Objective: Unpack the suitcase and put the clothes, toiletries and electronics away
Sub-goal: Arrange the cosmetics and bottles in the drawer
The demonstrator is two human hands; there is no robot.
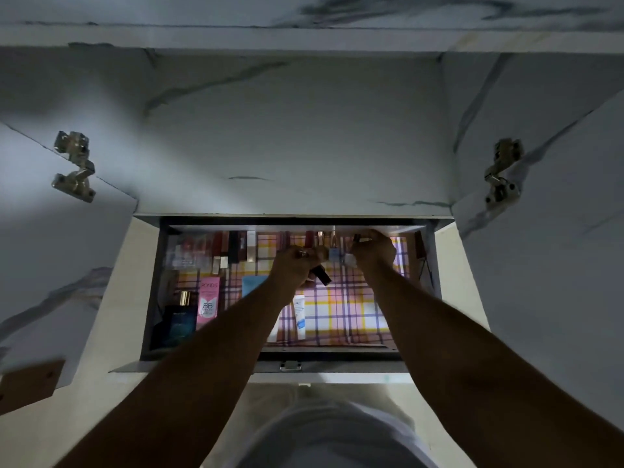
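Head view, steeply down into drawer (153, 298)

A drawer (153, 292) is open in the lower middle of the picture, lined with checked paper (341, 309). Both hands are inside it, near the back. The left hand (293, 265) holds a small dark tube (320, 275). The right hand (373, 249) pinches something small and white (351, 261). A pink box (207, 300) and a dark blue box (179, 324) stand at the left. A white tube (299, 315) lies in the middle.
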